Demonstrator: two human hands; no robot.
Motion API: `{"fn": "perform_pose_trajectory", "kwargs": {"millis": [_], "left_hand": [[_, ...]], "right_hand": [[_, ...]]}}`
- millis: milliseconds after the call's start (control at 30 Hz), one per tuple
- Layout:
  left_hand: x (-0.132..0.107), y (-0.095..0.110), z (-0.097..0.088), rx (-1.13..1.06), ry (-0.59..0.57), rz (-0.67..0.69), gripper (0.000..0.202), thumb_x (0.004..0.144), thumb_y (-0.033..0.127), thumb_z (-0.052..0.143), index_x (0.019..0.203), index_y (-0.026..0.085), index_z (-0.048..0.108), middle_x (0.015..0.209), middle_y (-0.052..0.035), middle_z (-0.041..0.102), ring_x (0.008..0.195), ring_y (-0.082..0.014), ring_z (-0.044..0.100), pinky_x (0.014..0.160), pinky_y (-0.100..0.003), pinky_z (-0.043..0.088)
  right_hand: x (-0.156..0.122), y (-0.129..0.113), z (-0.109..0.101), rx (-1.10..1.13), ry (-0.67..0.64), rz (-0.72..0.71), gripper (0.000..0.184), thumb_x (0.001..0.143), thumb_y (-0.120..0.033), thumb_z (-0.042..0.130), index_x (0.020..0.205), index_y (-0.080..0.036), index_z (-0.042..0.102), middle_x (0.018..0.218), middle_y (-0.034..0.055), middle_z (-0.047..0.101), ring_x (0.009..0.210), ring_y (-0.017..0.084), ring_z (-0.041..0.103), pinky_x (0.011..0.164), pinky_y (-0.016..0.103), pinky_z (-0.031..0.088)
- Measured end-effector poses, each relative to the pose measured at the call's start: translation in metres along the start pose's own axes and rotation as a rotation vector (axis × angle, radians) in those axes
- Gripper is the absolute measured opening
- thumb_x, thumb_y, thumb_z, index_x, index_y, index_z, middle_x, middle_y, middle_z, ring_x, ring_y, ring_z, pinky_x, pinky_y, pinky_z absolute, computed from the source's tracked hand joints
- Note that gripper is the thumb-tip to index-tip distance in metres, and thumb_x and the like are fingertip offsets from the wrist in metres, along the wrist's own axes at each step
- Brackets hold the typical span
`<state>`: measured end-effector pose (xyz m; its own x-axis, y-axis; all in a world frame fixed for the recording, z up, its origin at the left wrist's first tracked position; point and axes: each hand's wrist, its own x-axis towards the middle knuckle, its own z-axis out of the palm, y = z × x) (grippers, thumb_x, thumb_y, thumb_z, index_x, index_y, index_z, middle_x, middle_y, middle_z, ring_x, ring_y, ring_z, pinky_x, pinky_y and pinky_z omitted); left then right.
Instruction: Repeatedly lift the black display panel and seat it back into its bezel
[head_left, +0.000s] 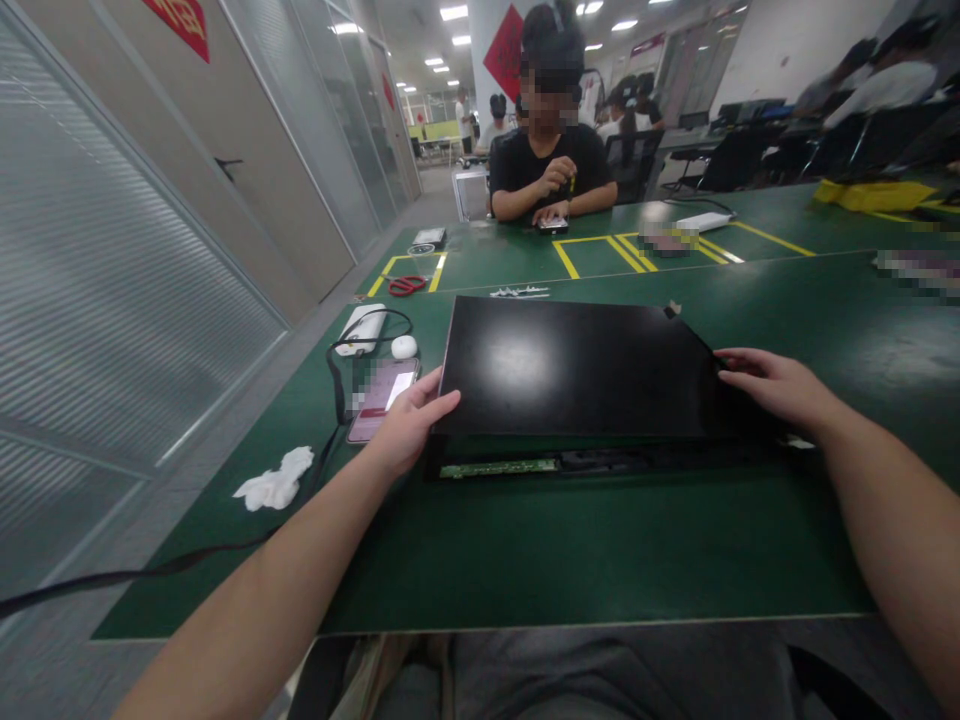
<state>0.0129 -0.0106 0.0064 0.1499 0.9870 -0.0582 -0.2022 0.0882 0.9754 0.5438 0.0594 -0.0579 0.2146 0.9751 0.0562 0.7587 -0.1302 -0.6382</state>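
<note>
A flat black display panel lies on the green table in front of me, its near edge showing a thin green circuit strip. My left hand grips the panel's left near corner, thumb on top. My right hand holds the panel's right edge with its fingers curled over it. The panel's near edge looks slightly raised off the frame beneath.
Left of the panel lie a phone, a white mouse, a white power bank with a black cable, and a crumpled tissue. Red scissors sit farther back. A person in black works across the table.
</note>
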Motion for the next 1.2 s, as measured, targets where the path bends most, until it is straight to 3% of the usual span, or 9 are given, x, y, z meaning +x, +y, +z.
{"fn": "perform_pose_trajectory", "kwargs": {"millis": [333,600,867,1200], "left_hand": [[0.0,0.001,0.004,-0.032,-0.045,0.004,0.069,0.07,0.033,0.086,0.135,0.022,0.065,0.123,-0.0086,0.075,0.123,-0.0329,0.065,0.107,-0.043,0.05],[-0.001,0.001,0.006,-0.013,-0.036,-0.014,0.07,0.074,0.032,0.082,0.14,0.024,0.061,0.123,-0.0079,0.075,0.117,-0.033,0.068,0.103,-0.046,0.052],[-0.004,0.0,0.01,-0.114,-0.042,-0.002,0.068,0.079,0.027,0.077,0.144,0.023,0.056,0.131,-0.0074,0.071,0.121,-0.0308,0.065,0.1,-0.04,0.054],[0.0,-0.006,0.001,-0.149,-0.081,-0.017,0.074,0.077,0.023,0.079,0.146,0.021,0.053,0.129,-0.0089,0.071,0.115,-0.029,0.068,0.095,-0.037,0.057]], "right_hand": [[0.005,0.008,-0.002,-0.004,-0.017,-0.024,0.054,0.074,-0.052,0.067,0.123,-0.028,0.069,0.11,0.006,0.074,0.099,0.024,0.068,0.091,0.04,0.053],[-0.001,-0.005,-0.003,0.002,-0.012,0.032,0.056,0.071,-0.051,0.07,0.123,-0.028,0.07,0.114,0.0063,0.073,0.101,0.025,0.067,0.094,0.041,0.051],[-0.004,-0.007,-0.003,0.005,-0.005,0.028,0.055,0.072,-0.051,0.069,0.122,-0.027,0.071,0.111,0.0072,0.074,0.1,0.025,0.068,0.091,0.04,0.052],[-0.003,-0.006,-0.005,0.051,-0.017,0.035,0.054,0.07,-0.05,0.072,0.12,-0.029,0.072,0.11,0.0065,0.074,0.101,0.026,0.068,0.093,0.041,0.052]]}}
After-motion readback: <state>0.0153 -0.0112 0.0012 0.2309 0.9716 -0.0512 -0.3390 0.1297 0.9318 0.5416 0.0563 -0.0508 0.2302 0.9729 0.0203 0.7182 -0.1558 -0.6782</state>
